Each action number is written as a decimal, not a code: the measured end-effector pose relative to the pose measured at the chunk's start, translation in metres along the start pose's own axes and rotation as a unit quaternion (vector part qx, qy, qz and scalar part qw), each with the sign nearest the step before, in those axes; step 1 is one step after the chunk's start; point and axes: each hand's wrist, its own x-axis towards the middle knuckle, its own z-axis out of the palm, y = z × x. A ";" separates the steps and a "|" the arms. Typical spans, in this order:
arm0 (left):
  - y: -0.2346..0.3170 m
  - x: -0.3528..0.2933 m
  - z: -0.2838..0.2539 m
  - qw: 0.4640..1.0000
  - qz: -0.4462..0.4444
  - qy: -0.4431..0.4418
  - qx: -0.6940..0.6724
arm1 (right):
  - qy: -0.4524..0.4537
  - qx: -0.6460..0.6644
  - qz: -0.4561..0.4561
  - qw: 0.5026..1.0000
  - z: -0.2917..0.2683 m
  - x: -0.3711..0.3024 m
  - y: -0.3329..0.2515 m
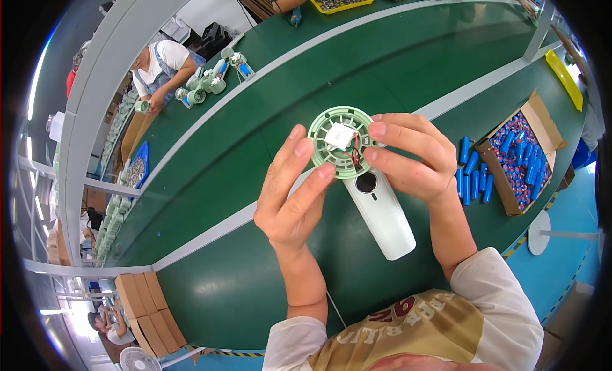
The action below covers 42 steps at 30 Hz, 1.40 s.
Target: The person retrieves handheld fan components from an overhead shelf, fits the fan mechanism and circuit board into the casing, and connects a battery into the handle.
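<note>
Between my two hands is the round, pale green slatted head of a handheld fan, its inner side facing up. A white square piece sits at its middle, with thin red and dark wires beside it. My left hand grips the ring's left rim with thumb and fingertips. On the opposite rim, my right hand pinches near the wires. Below the ring extends a pale fan handle with a round dark window; whether the two are joined I cannot tell.
At right, a cardboard box holds many blue cylindrical cells, with several loose cells beside it. A metal rail divides my green bench from the conveyor. Across it, a person handles green fan parts. Cartons stand lower left.
</note>
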 end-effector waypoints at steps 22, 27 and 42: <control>0.000 -0.001 0.000 0.999 0.018 0.007 0.026 | 0.004 0.002 -0.001 1.000 0.000 -0.001 0.000; 0.001 0.000 0.001 1.000 0.017 0.008 0.023 | 0.006 0.003 0.003 1.000 0.000 -0.002 0.000; 0.001 0.000 0.002 0.999 0.011 0.005 0.038 | 0.022 0.004 0.022 1.000 0.005 -0.006 0.002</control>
